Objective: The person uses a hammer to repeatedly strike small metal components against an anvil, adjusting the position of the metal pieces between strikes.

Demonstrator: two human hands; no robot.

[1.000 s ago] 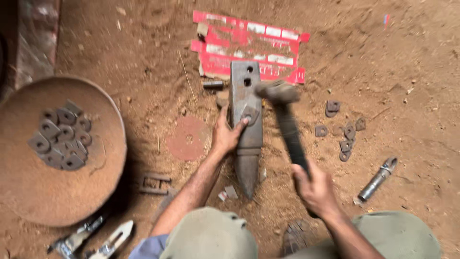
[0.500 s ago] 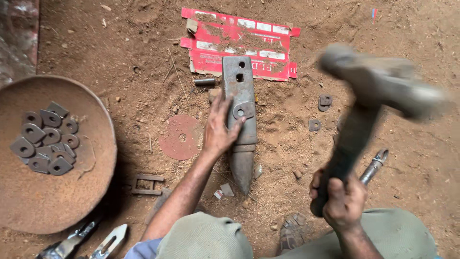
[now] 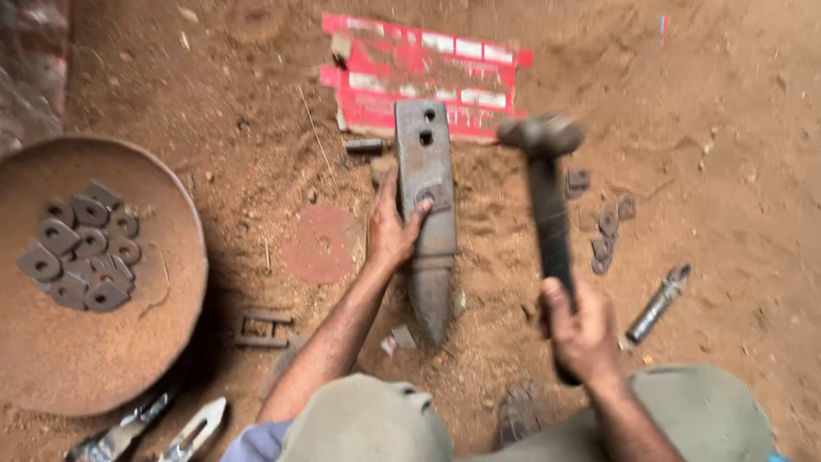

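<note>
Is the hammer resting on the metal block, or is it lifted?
Lifted. The hammer is held by the right hand, its head to the right of the metal block, not touching it. The left hand steadies the block.
</note>
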